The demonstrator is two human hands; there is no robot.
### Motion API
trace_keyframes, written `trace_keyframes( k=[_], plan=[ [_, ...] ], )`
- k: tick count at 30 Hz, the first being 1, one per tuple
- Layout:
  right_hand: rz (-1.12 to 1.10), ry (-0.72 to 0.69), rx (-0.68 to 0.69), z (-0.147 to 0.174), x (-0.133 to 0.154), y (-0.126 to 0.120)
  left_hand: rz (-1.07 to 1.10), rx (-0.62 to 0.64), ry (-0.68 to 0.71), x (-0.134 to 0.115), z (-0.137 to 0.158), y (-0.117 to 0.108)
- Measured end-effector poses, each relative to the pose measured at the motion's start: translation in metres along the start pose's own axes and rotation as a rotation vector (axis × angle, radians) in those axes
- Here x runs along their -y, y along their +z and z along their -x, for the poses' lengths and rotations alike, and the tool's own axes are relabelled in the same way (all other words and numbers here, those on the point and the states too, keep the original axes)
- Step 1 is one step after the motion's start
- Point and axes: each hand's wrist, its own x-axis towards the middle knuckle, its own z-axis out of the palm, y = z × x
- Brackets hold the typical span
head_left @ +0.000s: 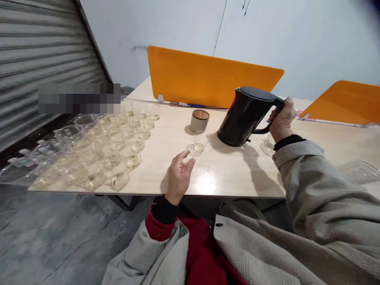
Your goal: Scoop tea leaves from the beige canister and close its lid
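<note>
My right hand (282,118) is wrapped round the handle of a black electric kettle (242,116), whose spout faces left. Its lid is closed, and I cannot tell whether its base touches the table. My left hand (179,174) is open, thumb and fingers apart, just in front of a clear plastic cup (201,140). Pale liquid with a dark speck sits low in that cup. Behind it stands a grey cup (198,122) with a brown inside. Several rows of clear cups (111,146) with pale liquid and dark bits cover the table's left part.
Orange dividers (208,77) (344,103) rise along the back of the pale wooden table (166,130). Beside my right wrist is a clear container (268,145) with dark marks. Clear plastic cups (360,171) lie at the far right. Small bottles (44,147) show beyond the left cups.
</note>
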Motion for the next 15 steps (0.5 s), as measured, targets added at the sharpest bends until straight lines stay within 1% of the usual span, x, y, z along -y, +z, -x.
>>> trace_keyframes(
  k=[1, 3, 4, 5, 6, 8, 9, 10, 11, 13, 15],
  plan=[
    [0.019, 0.018, -0.009, -0.005, -0.004, -0.001, 0.004, -0.002, -0.012, 0.001, -0.001, -0.001],
    [0.050, 0.105, -0.073, -0.011, -0.006, -0.006, 0.018, -0.002, -0.036, 0.001, -0.002, -0.003],
    [0.093, 0.082, -0.114, -0.011, -0.004, -0.010, 0.029, 0.002, -0.049, 0.001, -0.003, -0.004],
    [0.151, 0.019, -0.158, -0.009, 0.000, -0.014, 0.041, 0.009, -0.063, 0.001, -0.003, -0.004],
    [0.212, -0.087, -0.197, -0.003, 0.007, -0.018, 0.055, 0.017, -0.078, 0.000, -0.002, -0.005],
    [0.315, -0.351, -0.210, 0.021, 0.026, -0.024, 0.089, 0.030, -0.110, 0.000, -0.002, -0.005],
    [0.315, -0.468, -0.165, 0.038, 0.038, -0.025, 0.104, 0.031, -0.123, 0.000, -0.002, -0.006],
    [0.304, -0.525, -0.066, 0.058, 0.050, -0.025, 0.116, 0.030, -0.132, 0.000, -0.002, -0.006],
    [0.276, -0.539, 0.033, 0.080, 0.061, -0.023, 0.124, 0.027, -0.138, 0.001, -0.002, -0.006],
    [0.187, -0.476, 0.285, 0.123, 0.078, -0.013, 0.126, 0.024, -0.142, 0.002, -0.002, -0.006],
    [0.110, -0.325, 0.621, 0.160, 0.082, -0.001, 0.117, 0.024, -0.139, 0.003, -0.002, -0.006]
  ],
)
